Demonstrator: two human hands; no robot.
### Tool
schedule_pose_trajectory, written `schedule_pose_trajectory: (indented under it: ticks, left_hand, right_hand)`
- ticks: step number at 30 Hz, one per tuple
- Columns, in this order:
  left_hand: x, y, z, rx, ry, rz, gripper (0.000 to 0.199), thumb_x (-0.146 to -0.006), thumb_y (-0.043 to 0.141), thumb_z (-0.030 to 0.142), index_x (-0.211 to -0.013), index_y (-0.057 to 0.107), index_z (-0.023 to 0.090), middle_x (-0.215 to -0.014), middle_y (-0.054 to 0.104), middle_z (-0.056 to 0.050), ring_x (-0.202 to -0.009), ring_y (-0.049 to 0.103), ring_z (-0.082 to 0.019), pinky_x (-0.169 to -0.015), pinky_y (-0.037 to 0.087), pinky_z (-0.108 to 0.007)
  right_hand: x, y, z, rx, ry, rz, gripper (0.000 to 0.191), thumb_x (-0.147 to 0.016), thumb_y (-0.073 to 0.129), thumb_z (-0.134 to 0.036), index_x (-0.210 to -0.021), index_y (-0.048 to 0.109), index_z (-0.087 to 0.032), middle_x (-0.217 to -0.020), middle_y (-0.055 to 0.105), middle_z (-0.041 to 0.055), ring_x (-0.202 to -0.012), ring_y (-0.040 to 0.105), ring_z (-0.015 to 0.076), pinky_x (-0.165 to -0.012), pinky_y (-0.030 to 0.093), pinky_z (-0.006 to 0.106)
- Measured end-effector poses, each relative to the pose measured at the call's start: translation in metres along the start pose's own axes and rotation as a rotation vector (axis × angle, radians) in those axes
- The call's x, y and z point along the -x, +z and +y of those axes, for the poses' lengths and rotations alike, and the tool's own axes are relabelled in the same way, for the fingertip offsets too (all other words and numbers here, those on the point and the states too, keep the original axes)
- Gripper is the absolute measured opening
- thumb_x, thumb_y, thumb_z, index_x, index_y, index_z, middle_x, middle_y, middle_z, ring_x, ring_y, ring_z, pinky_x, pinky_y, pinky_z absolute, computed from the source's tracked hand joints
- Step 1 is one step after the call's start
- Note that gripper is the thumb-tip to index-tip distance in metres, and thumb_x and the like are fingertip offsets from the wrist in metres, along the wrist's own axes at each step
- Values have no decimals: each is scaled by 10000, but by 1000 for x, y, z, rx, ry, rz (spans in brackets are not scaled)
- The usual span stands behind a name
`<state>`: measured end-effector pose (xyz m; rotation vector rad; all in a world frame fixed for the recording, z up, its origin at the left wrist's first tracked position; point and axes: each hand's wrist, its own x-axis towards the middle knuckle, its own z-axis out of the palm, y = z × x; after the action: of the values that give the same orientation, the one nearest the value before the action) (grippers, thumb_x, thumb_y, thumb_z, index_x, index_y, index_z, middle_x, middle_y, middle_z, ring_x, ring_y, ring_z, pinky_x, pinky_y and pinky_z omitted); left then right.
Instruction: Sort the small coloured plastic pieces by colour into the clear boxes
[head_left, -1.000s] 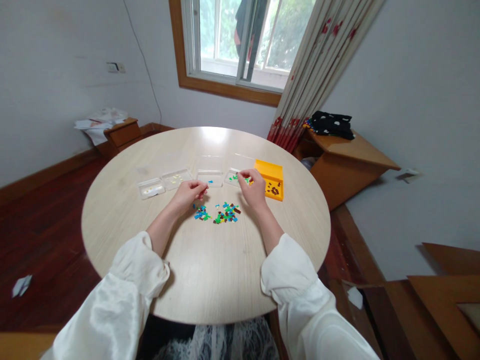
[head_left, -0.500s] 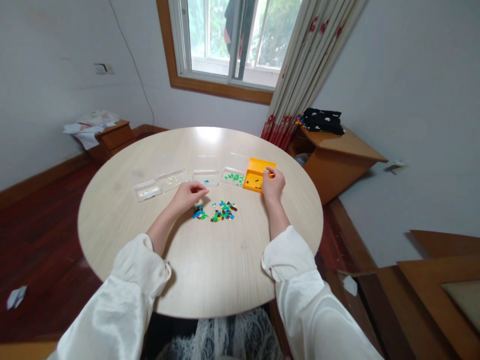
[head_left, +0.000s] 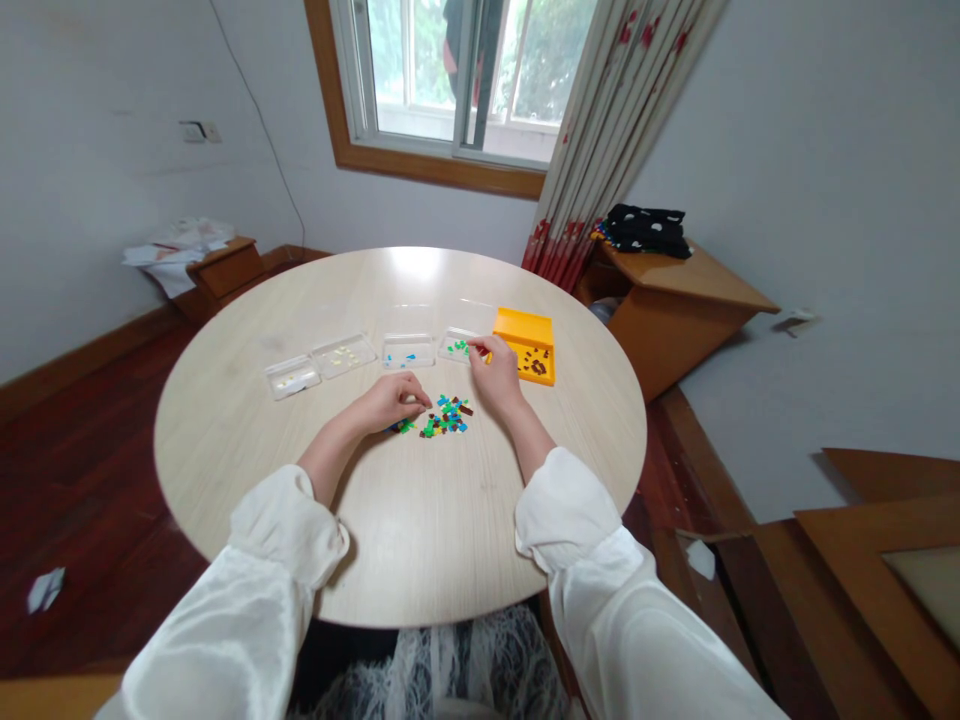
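Both hands over the round table, small colored pieces loose in mid-table, open boxes in an arc beyond.
Near to far: white sleeves cross the near edge of the table (head_left: 412, 560). Loose pieces (head_left: 448, 418) sit around mid-table, mostly green, blue and brown. Left hand (head_left: 397, 402) at their left side, fingertips pinched; can't tell if a piece is in there. Right hand (head_left: 496, 377) farther up, by the green-piece box (head_left: 455, 346) and yellow-orange box (head_left: 525, 328); fingers curled, grip contents unclear. Boxes toward far edge, left to right: small clear box (head_left: 292, 379), clear box with pale pieces (head_left: 345, 356), clear box with blue pieces (head_left: 409, 350), green-piece box, yellow-orange box with brown pieces. Past far edge: window (head_left: 457, 80), curtain (head_left: 600, 130).
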<state>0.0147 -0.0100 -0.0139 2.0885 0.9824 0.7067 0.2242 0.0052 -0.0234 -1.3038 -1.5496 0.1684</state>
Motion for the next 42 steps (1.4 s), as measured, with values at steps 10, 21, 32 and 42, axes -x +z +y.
schedule_pose_trajectory:
  ticks: [10,21,32,42]
  left_hand:
    - [-1,4,-2,-182,52,72,109,-722,605,191,-677,702,168,-703,612,-23,-635,516,-116,-685,433,-245]
    - [-2,-2,-7,-79,-20,236,128,-710,615,260,-700,689,154,-700,590,-29,-594,468,-124,-613,398,-275]
    - [-2,2,-10,-200,10,149,136,-676,675,291,-727,716,172,-768,621,-38,-693,549,-153,-749,455,-298]
    - [-6,8,-5,7,-78,338,97,-689,639,257,-681,677,168,-600,557,0,-561,467,-122,-607,400,-268]
  right_hand:
    - [0,2,-2,-4,5,-25,156,-782,519,-166,-806,673,-170,-800,653,44,-746,561,166,-756,446,313]
    - [1,3,-1,-12,-3,-31,164,-781,510,-183,-797,672,-174,-809,665,47,-726,562,161,-744,459,313]
    - [1,5,-2,-16,-7,-34,162,-758,515,-168,-783,675,-174,-798,672,49,-718,569,162,-739,467,314]
    - [2,6,0,-12,-5,-53,161,-749,522,-174,-777,681,-167,-786,676,57,-709,578,170,-731,473,322]
